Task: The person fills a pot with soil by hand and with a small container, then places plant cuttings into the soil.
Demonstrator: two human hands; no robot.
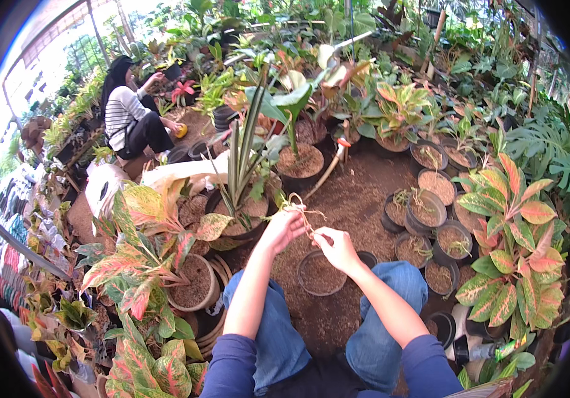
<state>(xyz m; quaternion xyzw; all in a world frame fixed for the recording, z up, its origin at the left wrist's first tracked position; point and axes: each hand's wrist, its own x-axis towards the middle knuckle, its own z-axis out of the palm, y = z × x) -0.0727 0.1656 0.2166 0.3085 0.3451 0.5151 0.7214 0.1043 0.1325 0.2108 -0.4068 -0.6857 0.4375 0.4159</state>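
Between my hands is a small bare-rooted plant (296, 203) with pale, stringy roots or stems and a little green. My left hand (285, 230) holds its upper part, palm turned up. Lower down, the fingertips of my right hand (336, 248) pinch a dangling strand. Just below my hands, a dark round pot (321, 284) filled with brown growing medium stands on the ground between my knees. Part of another pot (367, 258) shows behind my right wrist. How far the left fingers close around the plant is partly hidden.
Several small pots with thin seedlings (426, 209) cluster to the right, beside a red-green aglaonema (519, 248). At left stands a potted aglaonema (193, 281). A spiky plant (242, 164) and a hose (327, 171) lie ahead. Another person (128, 109) sits far left.
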